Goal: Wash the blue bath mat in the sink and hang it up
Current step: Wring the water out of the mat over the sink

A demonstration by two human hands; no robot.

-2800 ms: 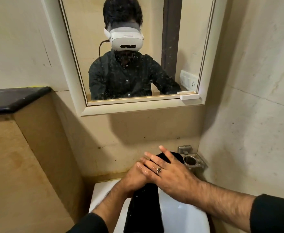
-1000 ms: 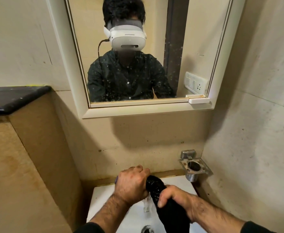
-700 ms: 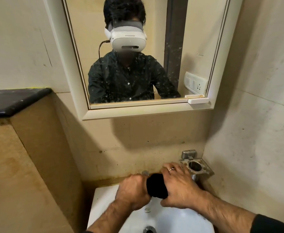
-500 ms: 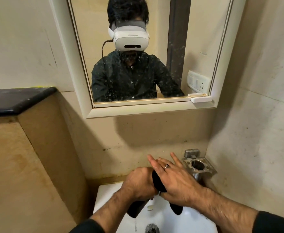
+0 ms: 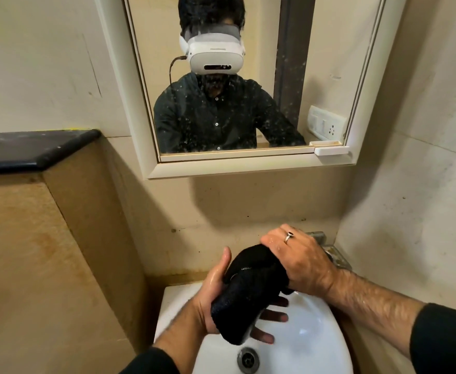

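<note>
The bath mat (image 5: 248,290), wet and so dark it looks black, is twisted into a thick roll held aslant above the white sink (image 5: 318,336). My right hand (image 5: 299,260) grips the roll's upper end from above, fingers curled over it. My left hand (image 5: 213,292) lies palm up under the lower end, its thumb raised beside the roll. Its straight fingers stick out beneath the roll. The tap is hidden behind the mat and hands.
The sink's drain (image 5: 247,360) lies right under the mat's lower end. A metal holder (image 5: 337,256) is fixed to the wall behind my right hand. A framed mirror (image 5: 248,168) hangs above, and a black-topped ledge (image 5: 32,149) juts out at the left.
The mat has gone from a short bunch pressed between both hands to a longer slanted roll. My right hand now curls over its top, and my left hand has turned palm up beneath it.
</note>
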